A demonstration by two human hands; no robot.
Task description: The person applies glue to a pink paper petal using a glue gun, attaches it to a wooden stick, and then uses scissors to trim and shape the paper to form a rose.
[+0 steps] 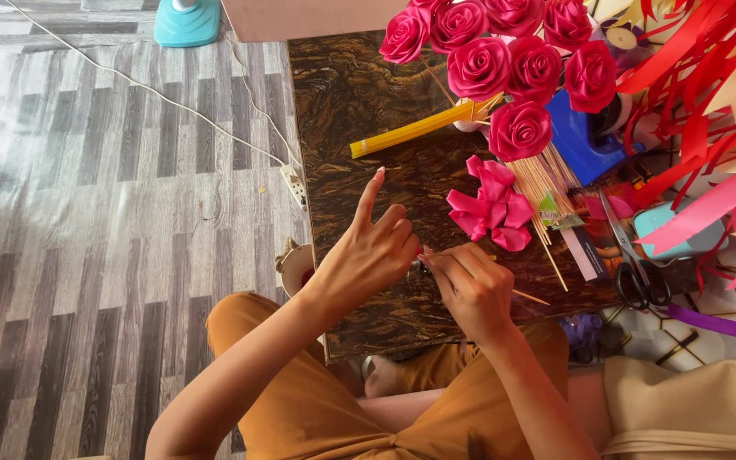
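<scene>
My left hand (pixel 370 252) is raised over the dark marbled table (pixel 351 102), index finger pointing up, thumb and other fingers pinched toward a thin wooden stick (pixel 528 296). My right hand (pixel 473 285) grips that same stick, its fingers curled around it just right of the left hand. The stick's end pokes out to the right of my right hand. A pile of loose pink ribbon petals (pixel 491 205) lies just beyond both hands.
Several finished pink ribbon roses (pixel 504 60) stand at the far side, with a yellow stick bundle (pixel 411 130), a bunch of wooden skewers (pixel 543 183), a blue object (pixel 585 140), scissors (pixel 636 264) and red ribbon strips (pixel 700 60). A power strip (pixel 297 183) lies on the floor.
</scene>
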